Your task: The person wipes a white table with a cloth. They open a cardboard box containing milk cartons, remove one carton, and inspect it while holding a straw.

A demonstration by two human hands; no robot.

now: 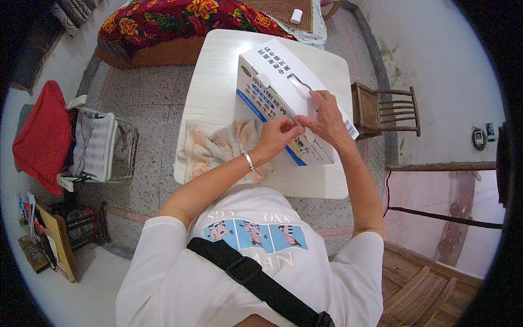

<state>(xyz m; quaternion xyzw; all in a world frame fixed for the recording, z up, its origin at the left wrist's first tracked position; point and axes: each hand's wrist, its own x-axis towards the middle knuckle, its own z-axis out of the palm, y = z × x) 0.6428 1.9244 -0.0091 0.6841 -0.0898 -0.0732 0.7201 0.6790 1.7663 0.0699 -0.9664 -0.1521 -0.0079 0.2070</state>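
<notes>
A white cardboard carton [283, 71] with a blue stripe and dark print stands at an angle on the pale table [204, 82]. Its top has a handle cut-out, and a small rounded tab juts from its long upper edge. My left hand [279, 136], a silver bangle on its wrist, pinches at the near end of that edge. Beside it, my right hand [327, 119] rests over the top, its thumb at the same edge and its fingers curled on the upper face. A crumpled beige and orange towel [215, 147] lies left of the carton, partly behind my left forearm.
A wooden chair [384, 111] stands right of the table. Beyond the far edge is a bed with a red floral cover [163, 24] and a small white container [296, 16]. To the left, a white chair [101, 144] stands by a red cloth [43, 139].
</notes>
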